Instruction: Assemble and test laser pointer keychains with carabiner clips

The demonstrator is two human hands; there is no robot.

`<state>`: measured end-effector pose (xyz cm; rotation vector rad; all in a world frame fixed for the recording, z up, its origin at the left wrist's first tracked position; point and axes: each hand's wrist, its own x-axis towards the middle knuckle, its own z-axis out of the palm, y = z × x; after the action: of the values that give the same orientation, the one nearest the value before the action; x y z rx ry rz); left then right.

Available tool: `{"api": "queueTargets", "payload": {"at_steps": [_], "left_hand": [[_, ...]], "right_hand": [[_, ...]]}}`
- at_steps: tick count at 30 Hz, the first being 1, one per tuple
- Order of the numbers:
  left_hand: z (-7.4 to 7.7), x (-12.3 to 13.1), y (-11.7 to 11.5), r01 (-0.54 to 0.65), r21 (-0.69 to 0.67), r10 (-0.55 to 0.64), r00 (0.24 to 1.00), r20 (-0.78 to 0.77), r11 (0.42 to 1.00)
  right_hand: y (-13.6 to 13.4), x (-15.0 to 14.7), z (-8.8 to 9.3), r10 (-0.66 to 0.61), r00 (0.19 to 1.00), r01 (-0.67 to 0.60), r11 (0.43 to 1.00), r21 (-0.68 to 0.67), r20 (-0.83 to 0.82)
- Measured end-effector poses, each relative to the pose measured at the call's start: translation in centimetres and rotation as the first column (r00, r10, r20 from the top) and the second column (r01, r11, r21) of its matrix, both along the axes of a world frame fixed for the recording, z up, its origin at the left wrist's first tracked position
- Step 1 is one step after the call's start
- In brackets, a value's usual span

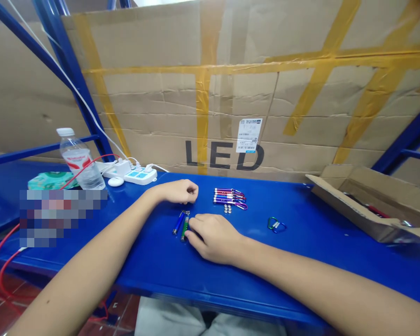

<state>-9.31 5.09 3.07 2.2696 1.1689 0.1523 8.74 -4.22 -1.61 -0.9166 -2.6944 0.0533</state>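
Two small keychain flashlights lie side by side on the blue table [154,261]: a blue one [178,223] and a green one [185,228]. My right hand [215,237] rests on the table with its fingertips curled against the green flashlight. My left hand [179,191] lies just behind them with its fingers curled in a loose fist; what it holds, if anything, is hidden. A bunch of purple and red flashlights [229,197] lies further back. Some small button batteries [227,208] sit in front of that bunch.
A pair of green and blue carabiner clips [276,225] lies to the right. An open cardboard box [371,205] stands at the far right. A water bottle [80,161], a white power strip [136,174] and a tissue pack [51,180] are at the back left. Taped cardboard walls the back.
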Motion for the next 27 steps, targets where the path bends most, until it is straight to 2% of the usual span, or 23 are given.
{"api": "queueTargets", "payload": {"at_steps": [3, 8, 16, 20, 22, 24, 25, 27], "left_hand": [[0.2, -0.6, 0.1, 0.047, -0.117, -0.054, 0.997, -0.054, 0.992], [0.2, -0.7, 0.0, 0.045, -0.219, -0.062, 0.996, -0.07, 0.975], [-0.6, -0.7, 0.6, 0.037, -0.118, -0.04, 0.999, -0.023, 0.992], [-0.6, 0.7, -0.3, 0.057, -0.084, -0.056, 0.998, 0.012, 0.995], [-0.6, 2.1, -1.3, 0.085, -0.092, -0.082, 0.996, 0.037, 0.992], [-0.8, 3.8, -2.6, 0.131, -0.07, -0.127, 0.99, 0.06, 0.989], [-1.0, 4.7, -3.2, 0.141, -0.016, -0.14, 0.988, 0.06, 0.99], [-1.5, 6.2, -4.2, 0.13, 0.18, -0.148, 0.985, 0.088, 0.975]], "right_hand": [[-0.1, 0.0, 0.1, -0.026, 1.0, 0.025, 0.999, -0.023, -0.008], [-0.1, -0.1, 0.1, 0.072, 0.997, -0.073, 0.997, 0.022, 0.018], [-0.7, 1.0, 0.4, 0.013, 0.997, -0.014, 1.0, 0.007, 0.079], [-0.6, 4.5, 0.9, 0.019, 0.991, -0.018, 1.0, 0.008, -0.129], [0.2, 7.1, 1.0, -0.045, 0.954, 0.053, 0.998, 0.02, -0.297], [1.4, 9.9, 0.9, -0.138, 0.883, 0.147, 0.989, -0.015, -0.448], [2.1, 11.1, 0.9, -0.18, 0.852, 0.181, 0.982, -0.046, -0.492], [3.4, 13.0, 0.9, -0.255, 0.769, 0.239, 0.965, -0.107, -0.586]]}}
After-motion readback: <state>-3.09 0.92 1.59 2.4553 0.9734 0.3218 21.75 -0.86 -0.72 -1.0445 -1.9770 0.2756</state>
